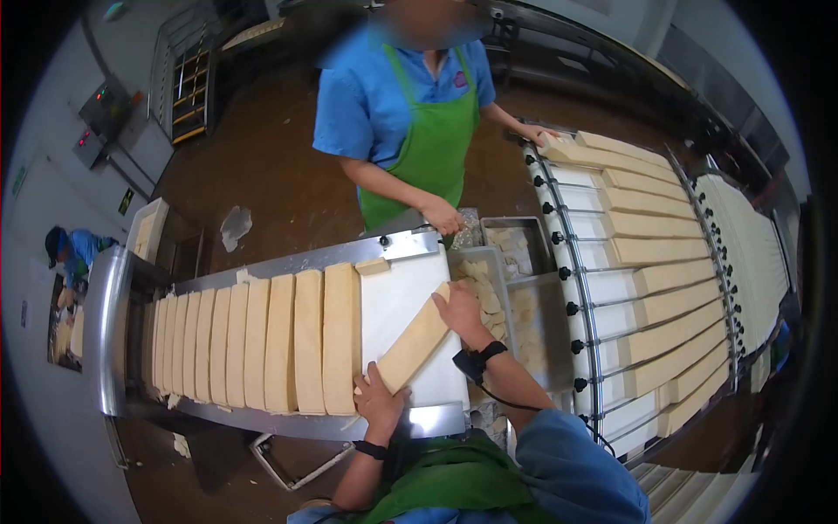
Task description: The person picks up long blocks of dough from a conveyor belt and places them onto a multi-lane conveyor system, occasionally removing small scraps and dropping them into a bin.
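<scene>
A long pale dough slab [412, 343] lies slanted on the white conveyor belt [397, 301], held at both ends. My left hand [380, 401] grips its near end by the belt's front rail. My right hand [458, 307] holds the far end at the belt's right edge. To the left, several more dough slabs [262, 342] lie side by side across the belt, the nearest one touching-close to the held slab's near end. A small dough piece [373, 266] sits at the belt's far edge.
A co-worker in a blue shirt and green apron [428, 140] stands across the belt, one hand on the rail. Metal trays of dough scraps [506, 253] sit to the right. A second conveyor [646, 279] carries spaced slabs at right. Another person [74, 258] works far left.
</scene>
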The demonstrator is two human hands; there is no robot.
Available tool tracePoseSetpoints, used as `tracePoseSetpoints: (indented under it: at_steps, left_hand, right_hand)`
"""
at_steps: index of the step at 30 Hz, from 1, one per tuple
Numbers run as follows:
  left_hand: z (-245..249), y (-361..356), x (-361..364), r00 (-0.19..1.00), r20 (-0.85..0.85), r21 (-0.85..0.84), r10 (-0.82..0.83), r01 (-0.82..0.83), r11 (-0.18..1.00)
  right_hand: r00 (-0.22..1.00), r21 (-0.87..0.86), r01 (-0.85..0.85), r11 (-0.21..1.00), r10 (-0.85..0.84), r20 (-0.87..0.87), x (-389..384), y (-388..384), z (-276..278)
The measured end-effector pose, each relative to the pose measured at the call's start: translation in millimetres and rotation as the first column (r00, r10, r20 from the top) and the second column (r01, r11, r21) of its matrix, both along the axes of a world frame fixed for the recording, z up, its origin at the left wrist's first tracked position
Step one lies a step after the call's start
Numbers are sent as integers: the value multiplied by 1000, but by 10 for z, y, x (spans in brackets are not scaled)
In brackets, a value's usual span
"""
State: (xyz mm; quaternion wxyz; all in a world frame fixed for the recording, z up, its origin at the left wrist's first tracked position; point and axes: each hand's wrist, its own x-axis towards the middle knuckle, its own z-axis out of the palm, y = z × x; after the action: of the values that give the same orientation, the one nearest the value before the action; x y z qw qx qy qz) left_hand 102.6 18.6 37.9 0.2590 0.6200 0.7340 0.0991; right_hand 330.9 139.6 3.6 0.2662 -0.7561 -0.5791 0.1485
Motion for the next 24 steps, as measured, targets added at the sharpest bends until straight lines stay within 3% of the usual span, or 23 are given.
tracePoseSetpoints:
  at_steps: [4, 7, 11, 14, 17, 19, 23, 24]
  left_hand:
    - [4, -37, 86, 1000, -18, 36, 10, -9, 999]
    - [117, -193, 288, 998, -10, 247, -60, 61, 967]
    - [191, -387, 782, 941, 132, 443, -311, 225, 868]
    - [328, -512, 1260, 805, 247, 550, -539, 342, 762]
    - [670, -771, 1778, 629, 142, 582, -765, 572, 578]
    - [1026, -1071, 2093, 523, 117, 479, -845, 715, 509]
    - [1069, -1548, 2470, 248, 161, 376, -955, 879, 292]
    - [1060, -1625, 2538, 204, 215, 359, -955, 893, 271]
  right_hand:
    - [997, 60, -26, 998, 31, -75, 93, -218, 80]
    - [989, 217, 97, 971, -69, -134, 272, -729, 319]
    - [931, 374, 365, 852, -329, -158, 753, -1667, 850]
    - [828, 505, 529, 682, -546, -131, 1213, -2422, 1063]
    - [705, 611, 637, 471, -677, -213, 1689, -3169, 1153]
    - [611, 632, 689, 355, -754, -242, 2004, -3638, 1108]
    - [501, 508, 794, 335, -833, -235, 2598, -4352, 813]
    - [510, 463, 798, 386, -841, -179, 2739, -4477, 673]
